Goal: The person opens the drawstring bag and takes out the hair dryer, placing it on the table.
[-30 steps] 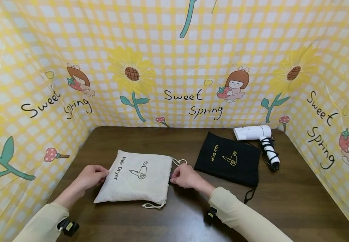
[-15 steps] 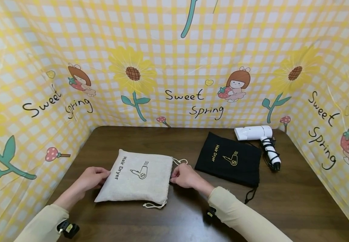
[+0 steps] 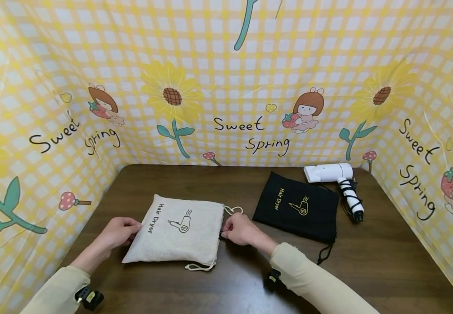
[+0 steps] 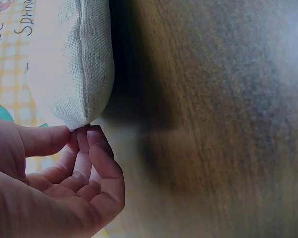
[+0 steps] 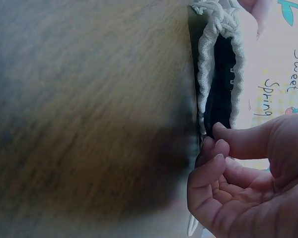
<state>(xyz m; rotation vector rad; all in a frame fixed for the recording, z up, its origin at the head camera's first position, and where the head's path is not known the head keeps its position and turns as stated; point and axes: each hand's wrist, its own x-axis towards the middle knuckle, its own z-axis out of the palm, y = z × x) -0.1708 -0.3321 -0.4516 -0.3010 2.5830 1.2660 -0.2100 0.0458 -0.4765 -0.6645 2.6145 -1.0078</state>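
Note:
A beige drawstring bag point(image 3: 183, 231), printed "Hair Dryer", lies plump on the table with its mouth to the right. My left hand point(image 3: 118, 231) pinches the bag's left edge; in the left wrist view the cloth's corner is between thumb and fingertips. At the mouth, my right hand point(image 3: 239, 229) pinches the end of a black object point(image 5: 222, 64) that sits inside the opening. Most of this object is hidden by the cloth, so its kind cannot be told. White cord loops point(image 3: 200, 265) hang from both ends of the mouth.
Right of my right hand, a black drawstring bag point(image 3: 297, 207) lies flat on the brown table point(image 3: 211, 181). Behind it is a white hair dryer point(image 3: 328, 172) with its black cord wound round the handle. Yellow checked cloth point(image 3: 234, 78) walls the table's back and sides.

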